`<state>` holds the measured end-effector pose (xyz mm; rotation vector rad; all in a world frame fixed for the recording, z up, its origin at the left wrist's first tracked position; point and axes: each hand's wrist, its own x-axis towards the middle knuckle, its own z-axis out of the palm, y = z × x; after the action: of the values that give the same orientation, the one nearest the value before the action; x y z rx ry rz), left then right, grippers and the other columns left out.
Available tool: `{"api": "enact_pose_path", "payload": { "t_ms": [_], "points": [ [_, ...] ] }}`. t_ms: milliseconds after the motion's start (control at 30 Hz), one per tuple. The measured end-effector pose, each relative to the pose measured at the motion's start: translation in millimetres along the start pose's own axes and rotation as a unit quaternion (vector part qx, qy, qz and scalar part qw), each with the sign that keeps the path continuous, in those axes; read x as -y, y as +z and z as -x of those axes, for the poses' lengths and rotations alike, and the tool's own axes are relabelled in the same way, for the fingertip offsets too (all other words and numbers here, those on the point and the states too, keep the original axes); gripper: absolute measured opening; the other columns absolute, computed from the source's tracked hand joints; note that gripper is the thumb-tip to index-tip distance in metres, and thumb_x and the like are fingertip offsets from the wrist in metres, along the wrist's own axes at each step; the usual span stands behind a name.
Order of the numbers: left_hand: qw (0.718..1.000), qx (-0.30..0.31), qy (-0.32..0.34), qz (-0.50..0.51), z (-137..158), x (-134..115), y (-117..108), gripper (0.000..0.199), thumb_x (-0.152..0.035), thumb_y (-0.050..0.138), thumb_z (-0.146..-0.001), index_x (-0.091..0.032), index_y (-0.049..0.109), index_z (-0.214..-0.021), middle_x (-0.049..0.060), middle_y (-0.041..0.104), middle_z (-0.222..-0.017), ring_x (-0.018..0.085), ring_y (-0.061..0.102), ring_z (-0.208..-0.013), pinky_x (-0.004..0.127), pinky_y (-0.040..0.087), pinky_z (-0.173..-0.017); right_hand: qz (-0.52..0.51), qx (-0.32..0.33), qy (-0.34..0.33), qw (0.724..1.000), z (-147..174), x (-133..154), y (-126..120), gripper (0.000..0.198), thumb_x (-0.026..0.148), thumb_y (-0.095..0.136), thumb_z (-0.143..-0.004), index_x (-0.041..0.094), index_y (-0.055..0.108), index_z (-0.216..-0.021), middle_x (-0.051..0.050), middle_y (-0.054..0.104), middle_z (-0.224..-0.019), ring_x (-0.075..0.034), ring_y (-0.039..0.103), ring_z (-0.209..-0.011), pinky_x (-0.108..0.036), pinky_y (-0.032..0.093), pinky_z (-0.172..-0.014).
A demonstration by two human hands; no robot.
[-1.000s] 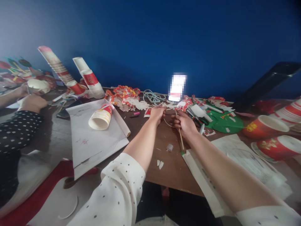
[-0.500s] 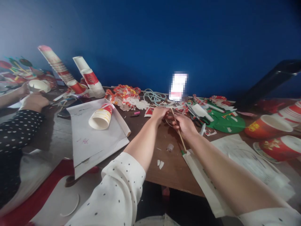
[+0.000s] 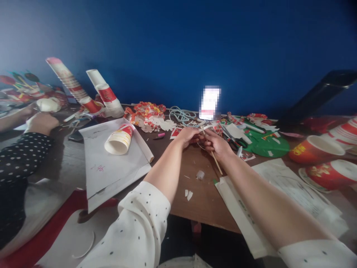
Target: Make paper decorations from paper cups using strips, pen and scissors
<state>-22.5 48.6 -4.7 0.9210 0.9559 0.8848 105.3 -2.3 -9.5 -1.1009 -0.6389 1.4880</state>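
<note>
Centre of frame shows our right hand (image 3: 218, 144) grasping a thin, pale wooden stick (image 3: 216, 163); what our left hand (image 3: 187, 137) grips, we cannot tell.

Stick (image 3: 216, 162), pale tan, 4 o'clock. Wall (image 3: 156, 44), blue, 12 o'clock. Disc (image 3: 280, 149), green, 3 o'clock. Left sleeve (image 3: 143, 214), white, dark-dotted, 7 o'clock. Co-worker's sleeve (image 3: 26, 153), black, white-dotted, 9 o'clock.

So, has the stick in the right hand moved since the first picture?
Yes: the stick in the right hand has shifted rightward; its lower end is now farther right of the small clear piece.
</note>
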Motion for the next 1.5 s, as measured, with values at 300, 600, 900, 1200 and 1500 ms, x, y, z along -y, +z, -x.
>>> {"api": "enact_pose_path", "payload": {
  "t_ms": [300, 600, 900, 1200, 1500],
  "points": [
    [0.996, 0.005, -0.002, 0.085, -6, 6, -7, 0.005, -0.004, 0.073, -0.079, -0.007, 0.07, -0.077, 0.005, 0.068, -0.068, 0.008, 0.064, -0.06, 0.016, 0.049, -0.059, 0.02, -0.008, -0.032, 0.999, -4, -5, -2, 0.045, 0.009, 0.062, -0.076, 0.019, 0.065, -0.12, -0.001, 0.064, -0.071, -0.004, 0.042, -0.045, -0.011, 0.022, -0.035],
    [0.993, -0.016, 0.01, 0.114, -9, 7, -7, 0.004, -0.007, 0.072, -0.082, -0.007, 0.071, -0.078, 0.004, 0.068, -0.067, 0.006, 0.062, -0.058, 0.015, 0.05, -0.057, 0.093, -0.017, -0.074, 0.993, 0, -7, 1, 0.064, 0.018, 0.069, -0.072, 0.015, 0.059, -0.135, 0.0, 0.065, -0.069, -0.006, 0.044, -0.046, -0.014, 0.023, -0.037],
    [0.994, -0.025, 0.022, 0.106, -10, 10, -2, 0.009, -0.01, 0.075, -0.08, -0.006, 0.068, -0.075, 0.003, 0.063, -0.06, 0.007, 0.06, -0.053, 0.021, 0.052, -0.061, 0.192, -0.022, -0.132, 0.972, -1, -14, -5, 0.061, 0.028, 0.068, -0.074, 0.017, 0.064, -0.134, 0.002, 0.062, -0.06, -0.01, 0.049, -0.048, -0.019, 0.031, -0.041],
    [0.996, -0.014, 0.039, 0.083, -11, 12, 1, 0.019, -0.017, 0.082, -0.075, -0.009, 0.065, -0.07, -0.001, 0.059, -0.056, 0.007, 0.056, -0.047, 0.021, 0.048, -0.055, 0.236, -0.043, -0.142, 0.96, 5, -10, 2, 0.057, 0.028, 0.061, -0.078, 0.017, 0.064, -0.134, 0.003, 0.058, -0.053, -0.01, 0.048, -0.044, -0.02, 0.034, -0.041],
    [0.995, -0.015, 0.02, 0.094, -9, 9, 4, 0.02, -0.016, 0.084, -0.071, -0.007, 0.066, -0.068, 0.0, 0.059, -0.054, 0.007, 0.054, -0.046, 0.022, 0.048, -0.054, 0.23, -0.054, -0.158, 0.959, 1, -16, 1, 0.06, 0.03, 0.063, -0.076, 0.016, 0.064, -0.135, 0.004, 0.054, -0.049, -0.01, 0.047, -0.044, -0.02, 0.034, -0.04]
  ]
}}
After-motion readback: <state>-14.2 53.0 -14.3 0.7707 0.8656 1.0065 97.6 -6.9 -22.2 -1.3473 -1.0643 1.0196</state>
